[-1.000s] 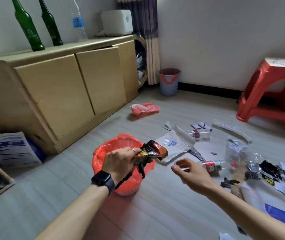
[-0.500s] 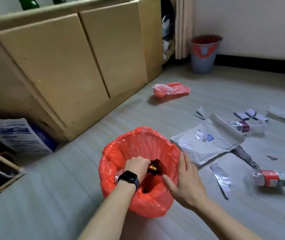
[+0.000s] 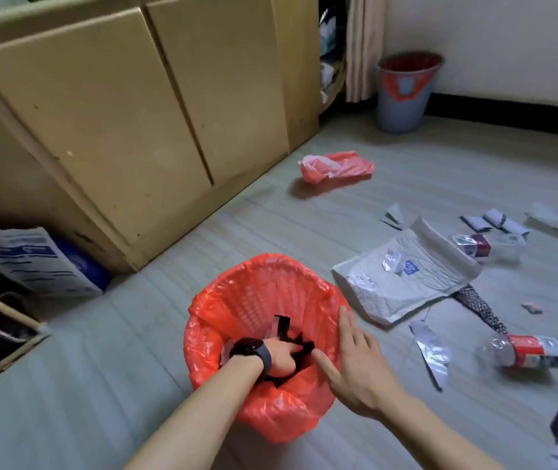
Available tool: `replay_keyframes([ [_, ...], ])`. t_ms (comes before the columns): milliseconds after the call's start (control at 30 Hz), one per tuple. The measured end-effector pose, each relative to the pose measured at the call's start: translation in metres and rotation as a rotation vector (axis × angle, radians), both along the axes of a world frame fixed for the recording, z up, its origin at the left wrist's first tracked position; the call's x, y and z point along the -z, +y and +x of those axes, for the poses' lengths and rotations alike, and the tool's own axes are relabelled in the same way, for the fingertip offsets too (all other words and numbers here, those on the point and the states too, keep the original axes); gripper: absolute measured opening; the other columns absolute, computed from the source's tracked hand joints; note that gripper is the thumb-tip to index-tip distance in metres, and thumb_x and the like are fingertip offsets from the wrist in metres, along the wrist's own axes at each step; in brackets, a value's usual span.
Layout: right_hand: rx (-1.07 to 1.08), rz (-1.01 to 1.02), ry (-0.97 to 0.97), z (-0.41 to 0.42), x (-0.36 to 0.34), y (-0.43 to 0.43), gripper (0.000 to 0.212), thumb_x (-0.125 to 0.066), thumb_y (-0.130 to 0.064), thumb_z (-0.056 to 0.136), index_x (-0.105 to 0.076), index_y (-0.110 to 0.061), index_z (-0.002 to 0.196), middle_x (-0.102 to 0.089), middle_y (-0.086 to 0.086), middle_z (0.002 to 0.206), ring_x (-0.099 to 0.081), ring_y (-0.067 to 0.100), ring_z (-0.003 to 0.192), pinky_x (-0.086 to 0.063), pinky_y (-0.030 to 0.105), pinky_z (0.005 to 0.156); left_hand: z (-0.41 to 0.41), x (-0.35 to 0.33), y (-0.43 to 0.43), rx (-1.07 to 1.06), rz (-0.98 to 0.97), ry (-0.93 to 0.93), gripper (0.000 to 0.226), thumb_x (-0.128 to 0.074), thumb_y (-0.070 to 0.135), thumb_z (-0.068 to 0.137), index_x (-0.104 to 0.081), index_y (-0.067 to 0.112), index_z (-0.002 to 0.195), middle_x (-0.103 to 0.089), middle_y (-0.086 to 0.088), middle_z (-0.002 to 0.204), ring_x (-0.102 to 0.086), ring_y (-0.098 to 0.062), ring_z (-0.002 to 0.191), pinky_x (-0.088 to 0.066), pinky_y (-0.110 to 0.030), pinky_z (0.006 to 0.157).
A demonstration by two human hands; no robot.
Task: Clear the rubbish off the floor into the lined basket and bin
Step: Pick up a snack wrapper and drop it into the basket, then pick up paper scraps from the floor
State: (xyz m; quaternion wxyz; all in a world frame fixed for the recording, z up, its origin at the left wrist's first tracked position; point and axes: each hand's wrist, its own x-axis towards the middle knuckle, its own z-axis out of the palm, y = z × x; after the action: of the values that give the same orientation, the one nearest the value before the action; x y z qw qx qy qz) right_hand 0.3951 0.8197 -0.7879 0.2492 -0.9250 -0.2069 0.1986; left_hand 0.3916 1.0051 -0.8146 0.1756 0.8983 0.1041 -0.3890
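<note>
Deeper than half a second ago, the left grip (image 3: pixel 281 359) has sunk into the lined basket (image 3: pixel 260 293), onto black wrappers (image 3: pixel 284 329) at its bottom; whether its fingers clasp them I cannot tell. The right grip (image 3: pixel 355 361) lies straight-fingered on the rim just beside it, thumb inside the red liner (image 3: pixel 270 412). Beyond the right grip, a white mailer (image 3: pixel 416 276) lies on the floor (image 3: pixel 135 351).
</note>
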Motion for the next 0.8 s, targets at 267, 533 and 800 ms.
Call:
replay_keyframes([
  [267, 0.007, -0.095, -0.160, -0.006, -0.093, -0.131, 0.080, -0.040, -0.068, 0.092, -0.018, -0.027, 0.157, -0.018, -0.001, 0.164, -0.019, 0.022, 0.148, -0.018, 0.035, 0.121, -0.003, -0.154, -0.065, 0.073, -0.079, -0.519, 0.039, -0.048, 0.019, 0.092, -0.061, 0.025, 0.129, -0.065, 0.001, 0.126, -0.058, -0.015, 0.119, -0.038, -0.018, 0.095],
  [533, 0.489, -0.146, -0.138, -0.085, -0.107, -0.356, 0.061, -0.054, -0.048, 0.094, -0.043, -0.018, 0.146, -0.045, 0.002, 0.150, -0.040, 0.022, 0.137, -0.031, 0.034, 0.114, -0.013, -0.157, -0.271, 0.551, -0.129, -0.505, 0.041, -0.051, 0.030, 0.092, -0.054, 0.031, 0.133, -0.058, -0.001, 0.133, -0.052, -0.019, 0.124, -0.042, -0.030, 0.101],
  [800, 0.804, -0.168, 0.149, -0.170, 0.015, -0.457, 0.058, -0.059, -0.041, 0.091, -0.045, -0.022, 0.144, -0.050, 0.004, 0.144, -0.048, 0.025, 0.130, -0.037, 0.031, 0.105, -0.061, -0.023, -0.415, 0.810, -0.105, -0.261, 0.048, -0.054, 0.024, 0.092, -0.046, 0.028, 0.140, -0.047, -0.006, 0.139, -0.049, -0.028, 0.125, -0.045, -0.037, 0.099],
])
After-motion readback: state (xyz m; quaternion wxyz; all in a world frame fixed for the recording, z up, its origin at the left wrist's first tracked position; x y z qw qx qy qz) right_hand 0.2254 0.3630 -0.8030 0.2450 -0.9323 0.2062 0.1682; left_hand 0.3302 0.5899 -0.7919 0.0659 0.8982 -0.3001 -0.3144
